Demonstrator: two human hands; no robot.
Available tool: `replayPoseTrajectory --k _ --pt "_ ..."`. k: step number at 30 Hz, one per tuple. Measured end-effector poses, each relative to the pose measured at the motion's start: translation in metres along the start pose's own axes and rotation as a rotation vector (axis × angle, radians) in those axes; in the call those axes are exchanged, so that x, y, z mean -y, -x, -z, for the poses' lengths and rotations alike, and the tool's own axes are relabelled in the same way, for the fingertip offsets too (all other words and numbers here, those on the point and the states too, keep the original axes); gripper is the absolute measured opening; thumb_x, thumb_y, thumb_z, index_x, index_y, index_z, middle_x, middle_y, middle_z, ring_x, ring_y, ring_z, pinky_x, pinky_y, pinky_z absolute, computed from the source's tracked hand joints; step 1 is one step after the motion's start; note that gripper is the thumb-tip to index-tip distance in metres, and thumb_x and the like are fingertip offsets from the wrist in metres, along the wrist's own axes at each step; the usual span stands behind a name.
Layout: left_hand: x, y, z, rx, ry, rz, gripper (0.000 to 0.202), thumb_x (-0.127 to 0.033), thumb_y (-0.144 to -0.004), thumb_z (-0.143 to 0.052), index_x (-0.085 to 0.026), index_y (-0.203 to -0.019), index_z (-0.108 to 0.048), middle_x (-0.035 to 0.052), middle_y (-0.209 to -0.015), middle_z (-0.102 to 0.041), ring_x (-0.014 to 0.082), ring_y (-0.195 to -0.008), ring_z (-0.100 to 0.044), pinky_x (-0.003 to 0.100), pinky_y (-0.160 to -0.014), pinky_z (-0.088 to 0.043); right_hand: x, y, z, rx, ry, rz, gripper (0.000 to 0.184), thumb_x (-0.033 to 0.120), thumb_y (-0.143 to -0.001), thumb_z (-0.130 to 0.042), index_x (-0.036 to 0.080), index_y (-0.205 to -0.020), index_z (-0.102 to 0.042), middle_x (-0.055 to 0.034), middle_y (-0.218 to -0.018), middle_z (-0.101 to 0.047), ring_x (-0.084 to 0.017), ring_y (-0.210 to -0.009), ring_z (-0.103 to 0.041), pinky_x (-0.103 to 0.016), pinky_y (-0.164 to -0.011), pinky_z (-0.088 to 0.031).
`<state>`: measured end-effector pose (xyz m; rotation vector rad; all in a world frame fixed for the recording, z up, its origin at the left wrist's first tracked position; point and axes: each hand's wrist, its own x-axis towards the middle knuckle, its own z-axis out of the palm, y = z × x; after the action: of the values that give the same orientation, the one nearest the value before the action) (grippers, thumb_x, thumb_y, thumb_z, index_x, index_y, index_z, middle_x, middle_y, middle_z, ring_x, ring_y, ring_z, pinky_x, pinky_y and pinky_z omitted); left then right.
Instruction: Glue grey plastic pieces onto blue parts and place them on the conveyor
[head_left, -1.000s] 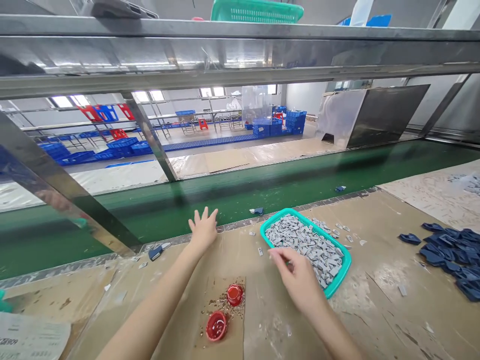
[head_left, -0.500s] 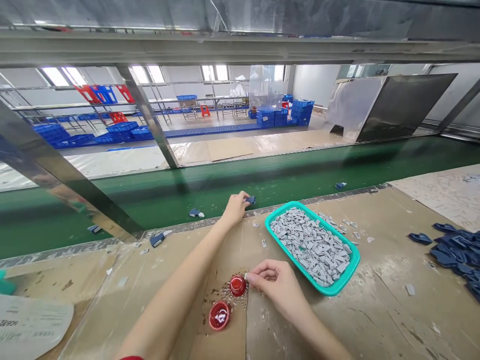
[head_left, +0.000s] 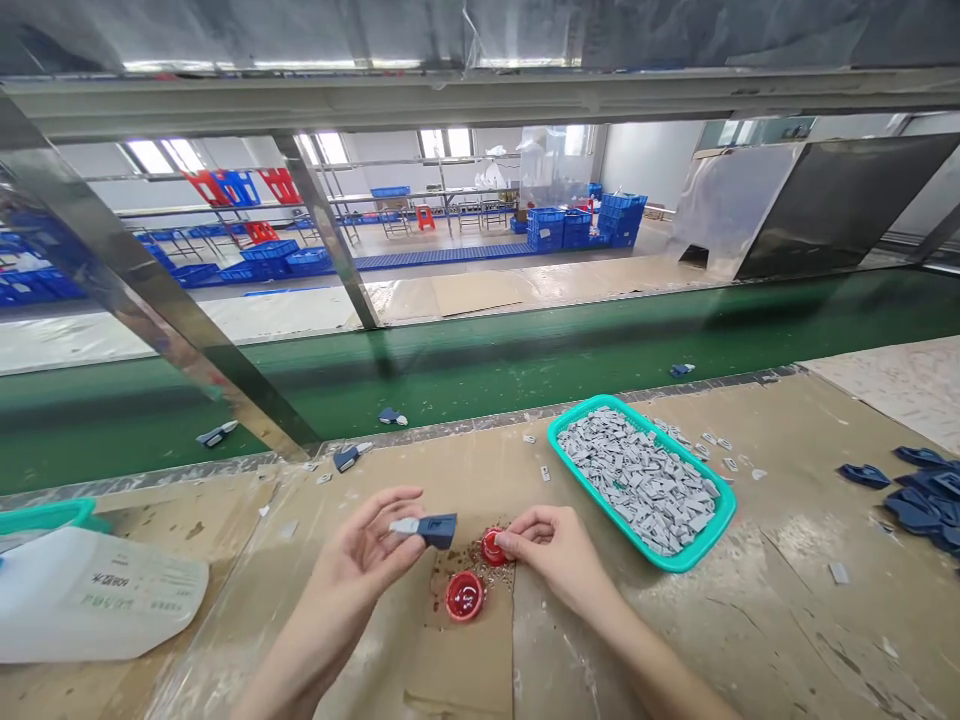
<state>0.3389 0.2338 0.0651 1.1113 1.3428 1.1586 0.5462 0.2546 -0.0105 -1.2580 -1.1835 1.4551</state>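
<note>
Standing by this bench, I can see the person's left hand (head_left: 360,570) curled narrowly around a dark blue plastic piece (head_left: 436,531), thumb and fingers gripping it, with its pale grey tip pointing away from the right hand. The right hand (head_left: 559,555) is pinched small, thumb and forefinger together, its fingertips (head_left: 506,545) right against a red cup (head_left: 491,548) (whether something tiny sits between them, I cannot tell from here). A second red cup (head_left: 465,596) stands just below the first, both on a brown cardboard sheet (head_left: 465,680) scattered with brownish granules (head_left: 480,572). To the right, a teal plastic tray (head_left: 720,515) is heaped with small grey pieces (head_left: 637,480), and a few strays lie near its rim. Farther right sits a pile of dark blue pieces (head_left: 919,510). At the left end of the bench lies a white plastic canister (head_left: 97,595) with printed lettering. Beyond the bench's edge runs a green conveyor belt (head_left: 480,375) with a few blue-and-grey parts (head_left: 390,416) on it, beneath a stainless steel frame (head_left: 328,225), and blue crates (head_left: 577,228) are stacked across the room.
</note>
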Motion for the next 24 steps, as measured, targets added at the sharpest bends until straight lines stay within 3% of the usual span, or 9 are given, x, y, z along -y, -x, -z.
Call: replayPoseTrajectory --k 4,8,13,18,24 --pt "0.005 0.043 -0.007 -0.24 0.297 0.105 0.034 -0.036 -0.066 -0.074 -0.022 -0.095 -0.062 0.0066 -0.096 -0.069 0.029 -0.099 -0.062 0.033 -0.08 -0.053 0.0 0.0 -0.002 0.005 0.006 0.024 0.033 0.045 -0.064 -0.076 0.013 -0.068 -0.068 -0.0083 -0.065 -0.07 -0.021 -0.064 -0.064 -0.028 -0.058 -0.046" --pt "0.024 0.064 -0.03 -0.42 0.437 0.127 0.036 -0.039 -0.059 -0.077 -0.024 -0.089 -0.067 0.0026 -0.097 -0.069 0.0253 -0.092 -0.065 0.027 -0.073 -0.055 0.001 0.0 -0.003 0.001 0.045 0.037 0.032 0.043 -0.065 -0.075 0.013 -0.068 -0.068 -0.0083 -0.065 -0.07 -0.02 -0.063 -0.063 -0.027 -0.058 -0.045" --pt "0.05 0.062 -0.051 -0.398 0.359 0.096 0.057 -0.039 -0.059 -0.077 -0.023 -0.111 -0.062 0.0033 -0.085 -0.071 0.0215 -0.093 -0.064 0.026 -0.086 -0.048 0.009 0.005 0.003 0.092 -0.092 -0.058 0.037 0.046 -0.063 -0.076 0.011 -0.071 -0.068 -0.007 -0.064 -0.069 -0.015 -0.056 -0.058 -0.023 -0.052 -0.04" --pt "0.049 0.06 -0.058 -0.425 0.333 0.067 0.037 -0.037 -0.056 -0.08 -0.019 -0.086 -0.069 0.0056 -0.087 -0.073 0.0222 -0.088 -0.066 0.024 -0.081 -0.051 0.027 0.02 0.008 0.175 -0.304 -0.182 0.033 0.042 -0.063 -0.079 0.013 -0.074 -0.067 -0.003 -0.064 -0.067 -0.009 -0.054 -0.05 -0.018 -0.05 -0.033" --pt "0.035 0.064 -0.068 -0.421 0.312 0.02 0.031 -0.031 -0.059 -0.078 -0.018 -0.086 -0.072 0.0064 -0.088 -0.074 0.0237 -0.088 -0.067 0.027 -0.081 -0.053 0.04 0.04 0.003 0.27 -0.356 -0.164 0.029 0.039 -0.068 -0.077 0.014 -0.073 -0.064 -0.002 -0.062 -0.067 -0.008 -0.051 -0.049 -0.017 -0.05 -0.033"
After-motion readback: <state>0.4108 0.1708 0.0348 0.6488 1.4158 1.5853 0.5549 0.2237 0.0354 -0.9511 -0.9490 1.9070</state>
